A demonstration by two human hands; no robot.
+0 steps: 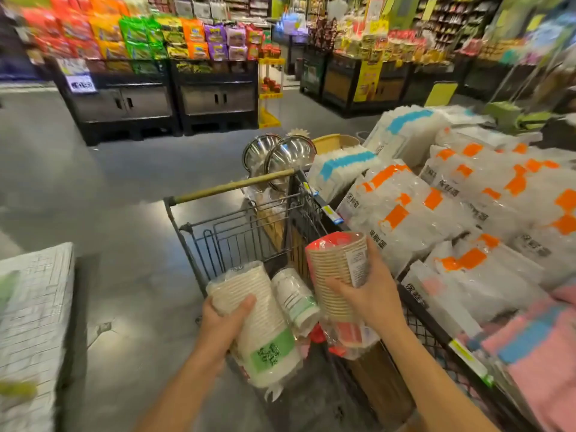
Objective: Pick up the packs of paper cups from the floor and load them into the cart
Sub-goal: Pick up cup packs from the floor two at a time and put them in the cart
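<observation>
My left hand [223,322] grips a pack of white paper cups with a green label [265,332], held over the near end of the wire shopping cart [199,244]. My right hand [371,294] holds a pack of brownish cups in red wrapping [335,272], just to the right of the first. Between the two packs sits a smaller white pack with a green label [294,296]; whether it rests in the cart or is held, I cannot tell. The cart's wooden handle bar [233,186] lies at the far end.
A display shelf [436,335] of bagged plastic goods with orange and blue labels [405,207] runs along the right. Steel bowls [280,154] stand beyond the cart. A white wrapped box [34,307] sits at left. Snack stands [162,98] line the far aisle; grey floor lies between.
</observation>
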